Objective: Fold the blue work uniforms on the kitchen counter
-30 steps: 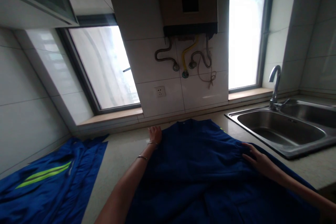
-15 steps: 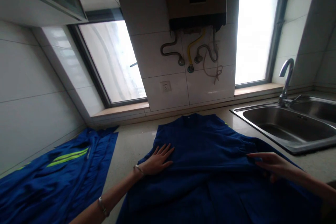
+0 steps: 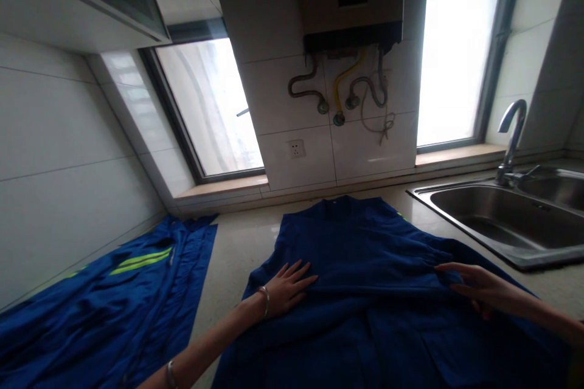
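Observation:
A dark blue work jacket (image 3: 347, 237) lies spread on the counter in front of me, its collar end toward the wall. Flat on the left part of its cloth rests my left hand (image 3: 286, 289), fingers spread and pointing away from me. My right hand (image 3: 479, 285) is at the right side of the jacket, thumb and forefinger closed on a bit of the fabric. Creases run across the cloth between the two hands. A second blue work garment (image 3: 150, 298) with yellow-green stripes lies to the left, apart from both hands.
A steel sink (image 3: 483, 213) with a curved faucet (image 3: 513, 127) is set into the counter (image 3: 237, 255) at the right. Along the back are a tiled wall, a socket (image 3: 295, 148), two windows and a water heater (image 3: 351, 0) with hoses. A cabinet (image 3: 91, 6) hangs upper left.
The view has turned slightly left, so the scene sits farther right. Both hands keep nearly the same places on the jacket.

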`<state>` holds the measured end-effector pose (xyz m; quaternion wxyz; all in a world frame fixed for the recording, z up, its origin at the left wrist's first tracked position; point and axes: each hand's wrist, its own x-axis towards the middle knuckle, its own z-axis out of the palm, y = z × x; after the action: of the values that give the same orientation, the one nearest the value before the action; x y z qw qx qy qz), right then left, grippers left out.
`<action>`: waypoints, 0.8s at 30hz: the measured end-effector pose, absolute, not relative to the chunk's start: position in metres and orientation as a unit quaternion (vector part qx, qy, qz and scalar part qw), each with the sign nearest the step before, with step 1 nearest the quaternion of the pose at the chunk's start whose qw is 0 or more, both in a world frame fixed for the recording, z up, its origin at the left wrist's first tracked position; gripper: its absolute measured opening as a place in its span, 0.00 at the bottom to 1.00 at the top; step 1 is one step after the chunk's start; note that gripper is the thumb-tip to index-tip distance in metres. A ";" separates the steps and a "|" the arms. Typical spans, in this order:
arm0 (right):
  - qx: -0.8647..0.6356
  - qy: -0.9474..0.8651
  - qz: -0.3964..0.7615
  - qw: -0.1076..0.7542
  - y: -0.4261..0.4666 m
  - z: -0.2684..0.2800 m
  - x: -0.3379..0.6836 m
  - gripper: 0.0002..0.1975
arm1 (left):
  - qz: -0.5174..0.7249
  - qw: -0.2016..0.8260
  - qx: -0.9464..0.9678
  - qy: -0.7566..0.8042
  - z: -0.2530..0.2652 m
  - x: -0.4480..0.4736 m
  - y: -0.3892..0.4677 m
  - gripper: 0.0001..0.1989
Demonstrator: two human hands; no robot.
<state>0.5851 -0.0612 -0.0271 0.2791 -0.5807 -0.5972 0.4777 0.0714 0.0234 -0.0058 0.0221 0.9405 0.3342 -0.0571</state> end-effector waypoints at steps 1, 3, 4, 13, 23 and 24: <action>-0.578 -0.600 0.477 0.279 -0.061 -0.028 0.586 0.30 | -0.048 0.012 0.940 0.337 -0.007 0.070 0.022 0.26; -0.573 -0.600 0.479 0.286 -0.060 -0.028 0.587 0.29 | -0.023 -0.011 0.944 0.328 -0.009 0.068 0.020 0.24; -0.571 -0.599 0.481 0.290 -0.060 -0.028 0.587 0.28 | -0.008 -0.022 0.948 0.318 -0.009 0.067 0.019 0.24; -0.617 -0.686 0.324 0.209 -0.068 -0.029 0.596 0.25 | 0.000 -0.035 0.958 0.285 -0.004 0.067 0.007 0.24; -0.530 -0.810 0.015 0.252 -0.042 0.018 0.486 0.16 | 0.015 -0.019 0.964 0.264 0.029 0.121 -0.013 0.13; -0.518 -0.817 0.015 0.253 -0.043 0.017 0.483 0.15 | 0.004 -0.030 0.963 0.268 0.027 0.120 -0.015 0.13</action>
<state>0.4833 -0.0429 0.0174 0.2525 -0.5180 -0.8171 0.0146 0.1201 -0.0150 0.0271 -0.0303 0.9629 0.2682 0.0042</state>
